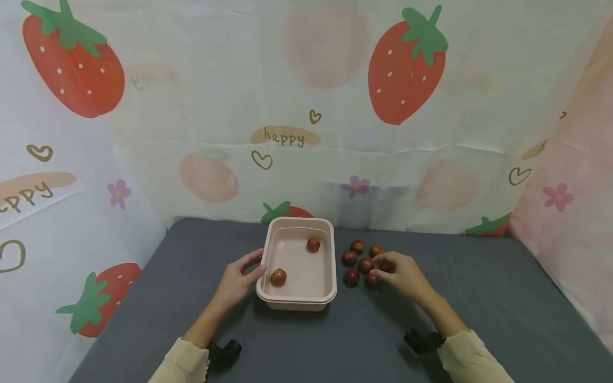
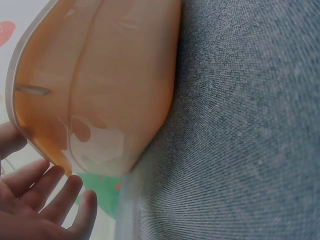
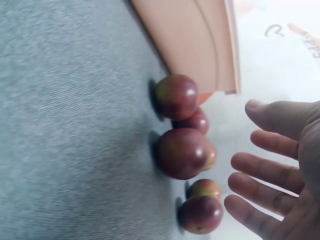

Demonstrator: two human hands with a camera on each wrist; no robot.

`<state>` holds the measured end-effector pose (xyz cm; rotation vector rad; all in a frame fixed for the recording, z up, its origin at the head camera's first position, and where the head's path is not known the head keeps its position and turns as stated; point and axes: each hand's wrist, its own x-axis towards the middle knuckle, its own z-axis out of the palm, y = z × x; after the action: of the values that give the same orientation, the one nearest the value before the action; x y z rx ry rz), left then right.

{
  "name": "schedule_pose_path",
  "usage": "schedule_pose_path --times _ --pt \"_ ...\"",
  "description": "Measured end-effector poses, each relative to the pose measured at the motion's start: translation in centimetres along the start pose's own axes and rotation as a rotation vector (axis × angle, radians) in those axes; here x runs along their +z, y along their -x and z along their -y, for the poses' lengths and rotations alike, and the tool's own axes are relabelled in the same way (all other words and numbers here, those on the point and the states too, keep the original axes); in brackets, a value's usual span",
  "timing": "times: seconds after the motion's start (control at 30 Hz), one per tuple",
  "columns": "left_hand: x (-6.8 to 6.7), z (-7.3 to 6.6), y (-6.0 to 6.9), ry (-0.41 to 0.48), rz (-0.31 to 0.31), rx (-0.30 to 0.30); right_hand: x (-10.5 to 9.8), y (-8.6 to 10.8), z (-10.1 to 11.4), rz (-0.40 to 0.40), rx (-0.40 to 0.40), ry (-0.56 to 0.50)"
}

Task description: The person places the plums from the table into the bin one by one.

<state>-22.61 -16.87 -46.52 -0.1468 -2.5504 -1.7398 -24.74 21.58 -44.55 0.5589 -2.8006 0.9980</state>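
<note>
A pale pink plastic container (image 1: 299, 300) stands on the dark grey cloth with two plums inside, one near its far right (image 1: 313, 244), one near its front left (image 1: 278, 277). My left hand (image 1: 238, 277) touches the container's left rim, its fingers loosely extended along the outer wall (image 2: 125, 75) in the left wrist view. Several dark red plums (image 1: 351, 277) lie in a group to the right of the container. Over the right side of that group hovers my right hand (image 1: 401, 272), partly covering a plum. The right wrist view shows its fingers spread, holding nothing, beside the plums (image 3: 182, 153).
Grey cloth (image 1: 479, 298) covers the table. A white curtain printed with strawberries (image 1: 407, 72) hangs behind it, and further printed cloth (image 1: 589, 255) borders the right side. Black wrist devices (image 1: 423, 341) sit at both sleeves.
</note>
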Motion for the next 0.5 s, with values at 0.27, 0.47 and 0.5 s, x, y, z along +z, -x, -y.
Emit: schedule_pose_path --times 0.27,0.47,0.5 --pt "-0.1 -0.3 0.1 0.022 0.006 0.008 0.7 0.4 -0.6 0.027 0.014 0.051" --pt "-0.1 -0.3 0.2 0.011 0.006 0.002 1.2 0.7 -0.9 0.044 0.015 0.067" --pt "0.0 -0.2 0.2 0.009 0.003 0.0 1.2 0.7 -1.0 0.046 0.018 0.067"
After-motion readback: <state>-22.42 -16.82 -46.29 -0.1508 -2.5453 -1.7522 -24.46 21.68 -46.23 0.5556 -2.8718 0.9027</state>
